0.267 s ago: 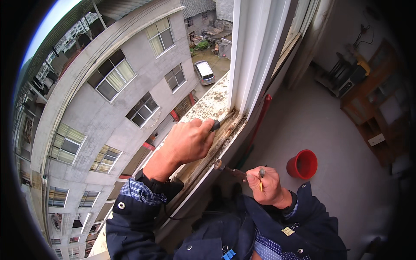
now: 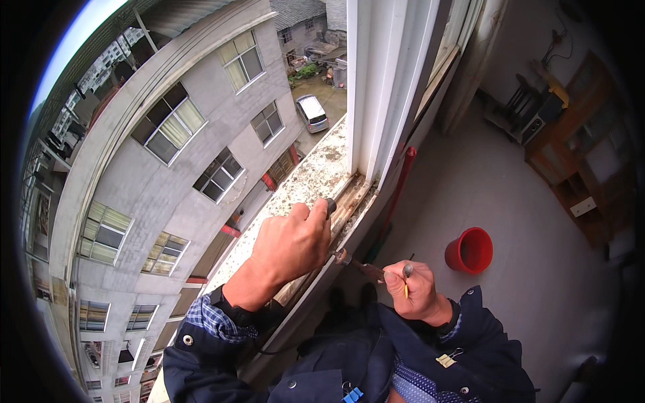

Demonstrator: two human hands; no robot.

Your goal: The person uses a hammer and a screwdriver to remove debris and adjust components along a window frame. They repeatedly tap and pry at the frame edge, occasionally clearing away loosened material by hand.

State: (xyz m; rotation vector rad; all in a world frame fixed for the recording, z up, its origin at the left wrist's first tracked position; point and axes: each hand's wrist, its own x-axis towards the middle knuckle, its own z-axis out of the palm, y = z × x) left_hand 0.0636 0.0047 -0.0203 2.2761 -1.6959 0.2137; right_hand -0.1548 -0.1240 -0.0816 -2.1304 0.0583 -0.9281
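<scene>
My left hand point(image 2: 290, 245) is closed around a dark tool handle point(image 2: 330, 206) and rests over the dirty window track point(image 2: 349, 198) on the sill. My right hand point(image 2: 413, 290) sits lower, inside the room, gripping a rusty brown tool point(image 2: 356, 262) whose tip points toward the track; a thin yellow stick and a small metal piece point(image 2: 406, 271) also poke out of that fist. The white window frame point(image 2: 376, 87) rises just beyond both hands. Both sleeves are dark blue with checked cuffs.
A speckled stone ledge point(image 2: 306, 185) runs outside the track, with a long drop to a street and a parked silver car point(image 2: 312, 113). Inside stand a red bucket point(image 2: 469, 250), a red pole point(image 2: 402, 181) and wooden shelving point(image 2: 571, 161).
My left hand has shifted slightly along the track; the right hand stays in place with its tools.
</scene>
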